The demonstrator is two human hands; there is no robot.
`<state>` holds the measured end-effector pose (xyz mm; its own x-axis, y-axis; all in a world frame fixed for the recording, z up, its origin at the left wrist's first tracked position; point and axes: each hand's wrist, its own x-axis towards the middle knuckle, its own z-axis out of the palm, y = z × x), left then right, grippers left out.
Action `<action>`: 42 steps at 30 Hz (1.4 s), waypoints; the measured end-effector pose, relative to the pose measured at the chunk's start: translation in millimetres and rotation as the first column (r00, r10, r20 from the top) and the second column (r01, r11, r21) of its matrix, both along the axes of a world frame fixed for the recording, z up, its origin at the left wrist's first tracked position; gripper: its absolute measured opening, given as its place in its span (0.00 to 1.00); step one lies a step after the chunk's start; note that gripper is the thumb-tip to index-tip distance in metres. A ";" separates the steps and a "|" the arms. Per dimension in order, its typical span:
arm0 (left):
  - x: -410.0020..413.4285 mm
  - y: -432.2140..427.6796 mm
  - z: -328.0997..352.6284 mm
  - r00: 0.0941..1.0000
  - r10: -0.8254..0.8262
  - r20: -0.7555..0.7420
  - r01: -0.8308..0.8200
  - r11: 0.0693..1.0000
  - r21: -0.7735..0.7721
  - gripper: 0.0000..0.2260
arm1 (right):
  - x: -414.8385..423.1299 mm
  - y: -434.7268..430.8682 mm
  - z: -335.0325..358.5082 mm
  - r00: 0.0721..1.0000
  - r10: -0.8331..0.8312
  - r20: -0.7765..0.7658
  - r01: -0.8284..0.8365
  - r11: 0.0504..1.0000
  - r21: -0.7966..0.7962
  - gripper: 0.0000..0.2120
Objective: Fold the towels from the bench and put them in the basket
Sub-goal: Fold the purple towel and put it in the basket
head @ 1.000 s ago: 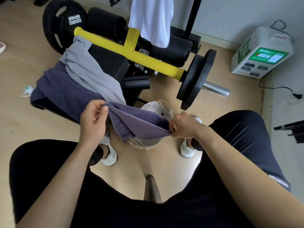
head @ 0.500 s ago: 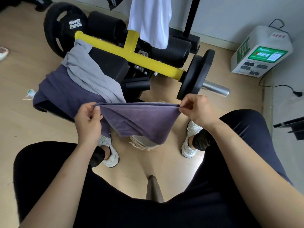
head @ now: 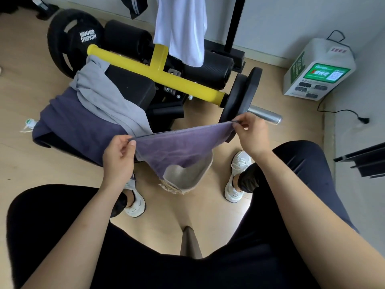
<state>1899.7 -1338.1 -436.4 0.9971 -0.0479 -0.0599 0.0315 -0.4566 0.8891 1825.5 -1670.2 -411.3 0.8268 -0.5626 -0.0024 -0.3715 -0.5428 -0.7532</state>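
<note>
Purple towel (head: 183,147) is now being stretched wider and higher than a moment ago, hanging over the woven basket (head: 187,176). Left hand (head: 118,157) and right hand (head: 252,134) fingers are pinching its top corners; soft terry cloth is sagging between them.

4 towels (head: 179,151) (1 held), 1 basket (head: 187,176), 2 wt plates (head: 73,38).

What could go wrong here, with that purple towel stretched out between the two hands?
Both the left hand and right hand hold the purple towel only by pinched corners, so one could slip and the fold go crooked. Its hanging end dips toward the basket and may drop in unfolded. The grey towel drapes loosely over the bench and might slide off.
</note>
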 end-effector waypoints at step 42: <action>-56.0 -56.0 16.2 0.947 -0.296 -0.124 0.260 0.935 -0.239 0.13 | -20.1 111.9 -12.9 0.950 0.300 0.082 -0.311 0.909 0.277 0.14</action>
<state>1843.8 -1394.1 -420.2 0.9207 -0.3512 -0.1702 0.0771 -0.2638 0.9615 1805.4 -1558.4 -424.2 0.9606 -0.2629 -0.0907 -0.1912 -0.3874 -0.9019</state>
